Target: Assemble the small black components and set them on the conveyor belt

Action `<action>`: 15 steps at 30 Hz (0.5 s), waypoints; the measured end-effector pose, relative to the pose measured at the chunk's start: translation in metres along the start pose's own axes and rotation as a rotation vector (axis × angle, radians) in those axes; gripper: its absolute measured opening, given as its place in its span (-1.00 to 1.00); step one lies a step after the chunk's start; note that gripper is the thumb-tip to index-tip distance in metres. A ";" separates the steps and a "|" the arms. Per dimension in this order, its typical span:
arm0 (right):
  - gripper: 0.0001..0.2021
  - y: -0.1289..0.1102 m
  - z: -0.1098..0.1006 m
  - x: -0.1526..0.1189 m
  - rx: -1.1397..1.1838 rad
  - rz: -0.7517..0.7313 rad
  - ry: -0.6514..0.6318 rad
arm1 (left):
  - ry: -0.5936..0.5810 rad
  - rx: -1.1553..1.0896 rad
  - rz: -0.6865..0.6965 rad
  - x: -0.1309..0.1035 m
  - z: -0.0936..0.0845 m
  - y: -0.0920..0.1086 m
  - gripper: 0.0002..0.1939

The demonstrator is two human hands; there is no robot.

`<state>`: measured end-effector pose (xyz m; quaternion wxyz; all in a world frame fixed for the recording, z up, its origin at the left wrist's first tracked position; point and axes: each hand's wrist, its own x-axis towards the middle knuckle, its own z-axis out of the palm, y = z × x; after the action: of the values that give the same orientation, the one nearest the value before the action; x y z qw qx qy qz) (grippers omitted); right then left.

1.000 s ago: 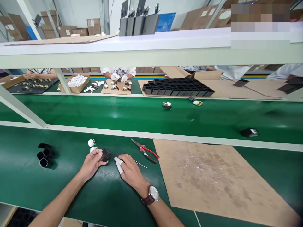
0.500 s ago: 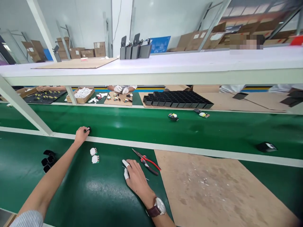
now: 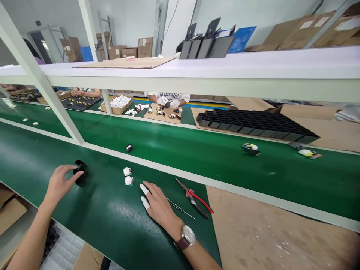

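Table (image 3: 118, 236): green
Left hand (image 3: 59, 183): half-open at black housings (image 3: 80, 181), grip unclear
Right hand (image 3: 161, 208): released, palm down, beside tweezers (image 3: 182, 210)

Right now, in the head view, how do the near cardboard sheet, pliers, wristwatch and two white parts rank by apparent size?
1. Cardboard sheet
2. Pliers
3. Wristwatch
4. Upper white part and lower white part: they look alike, so I leave them unranked.
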<state>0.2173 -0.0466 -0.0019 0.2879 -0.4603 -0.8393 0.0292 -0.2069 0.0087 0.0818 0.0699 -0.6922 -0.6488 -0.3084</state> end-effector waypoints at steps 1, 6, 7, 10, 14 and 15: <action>-0.52 -0.004 0.004 0.012 0.006 -0.019 -0.024 | -0.039 0.018 0.059 -0.010 -0.002 -0.009 -0.44; -0.66 -0.021 0.027 0.059 -0.016 -0.081 -0.127 | -0.092 0.053 0.229 -0.043 0.018 -0.027 -0.43; -0.72 -0.023 0.029 0.060 -0.037 -0.083 -0.142 | -0.079 0.054 0.230 -0.046 0.022 -0.026 -0.45; -0.84 -0.027 0.029 0.042 -0.101 -0.035 -0.152 | -0.071 0.011 0.230 -0.051 0.023 -0.013 -0.52; -0.80 -0.023 0.012 -0.003 -0.137 0.042 -0.115 | -0.164 -0.167 0.228 -0.051 0.017 0.030 -0.68; -0.79 -0.022 0.006 -0.013 -0.134 0.052 -0.115 | -0.203 -0.228 0.240 -0.051 0.019 0.044 -0.72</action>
<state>0.2027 -0.0681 -0.0055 0.2070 -0.4975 -0.8424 0.0069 -0.1577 -0.0319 0.0540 -0.0384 -0.7955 -0.5261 -0.2980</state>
